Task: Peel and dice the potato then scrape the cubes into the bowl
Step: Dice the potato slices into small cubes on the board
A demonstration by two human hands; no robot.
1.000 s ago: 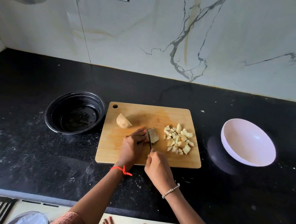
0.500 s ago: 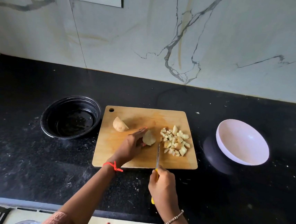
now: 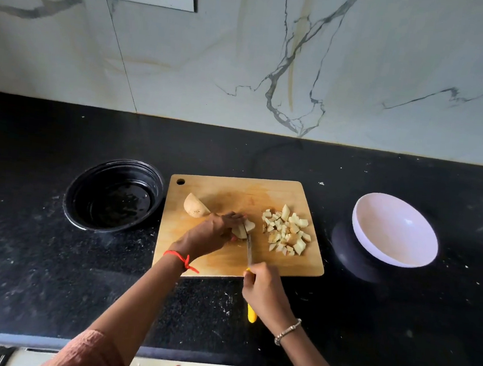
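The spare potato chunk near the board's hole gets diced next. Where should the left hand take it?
Likely from above, with the left hand: pinch the potato chunk at its broad, rounded near end, since its far end tapers to a point and it lies free on the cutting board.

I log, on the black speckled surface (image 3: 49,267): rectangular wooden cutting board (image 3: 285,263) bearing a skin-on potato half (image 3: 195,205), a pile of pale potato cubes (image 3: 287,234) and a potato chunk (image 3: 243,230) held by the left hand (image 3: 208,234). The right hand (image 3: 265,294) grips a yellow-handled knife (image 3: 249,250). Round black bowl (image 3: 69,195) left, white bowl (image 3: 395,230) right.
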